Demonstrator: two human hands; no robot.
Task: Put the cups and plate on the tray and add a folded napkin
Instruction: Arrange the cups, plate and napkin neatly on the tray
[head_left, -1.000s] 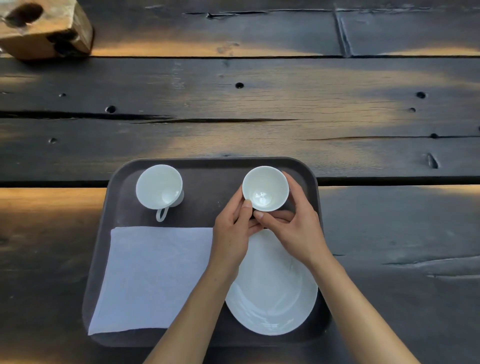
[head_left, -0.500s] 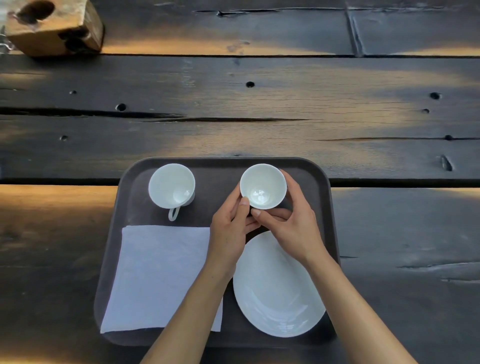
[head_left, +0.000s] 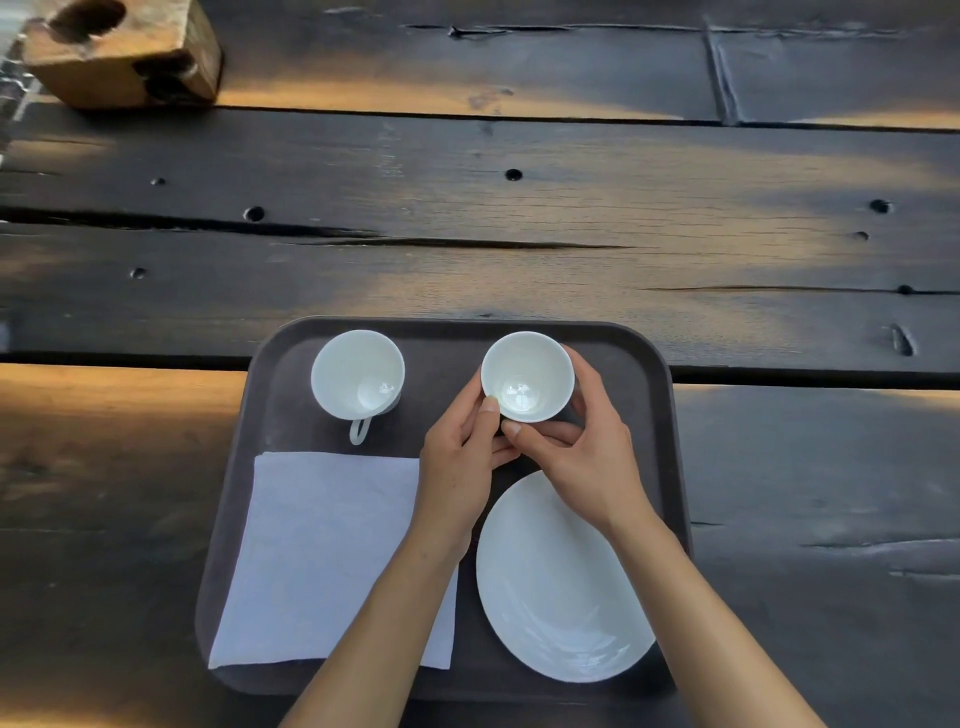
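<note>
A dark brown tray (head_left: 644, 384) lies on the wooden table. On its far right part stands a white cup (head_left: 525, 375), held from both sides: my left hand (head_left: 460, 462) curls round its left side and my right hand (head_left: 584, 452) wraps its right side. Whether this cup touches the tray is hidden by my fingers. A second white cup (head_left: 357, 375) with its handle toward me stands at the tray's far left. A flat white napkin (head_left: 322, 556) covers the near left. A white oval plate (head_left: 556, 603) lies at the near right, partly under my right wrist.
A wooden block (head_left: 122, 54) with holes sits at the table's far left corner. The table (head_left: 571, 218) is made of dark planks with gaps and knot holes; its left edge shows at the far left.
Both hands stay on the right cup. The whole scene has slid a little to the right in view as my head moved; nothing on the tray shifted noticeably.
</note>
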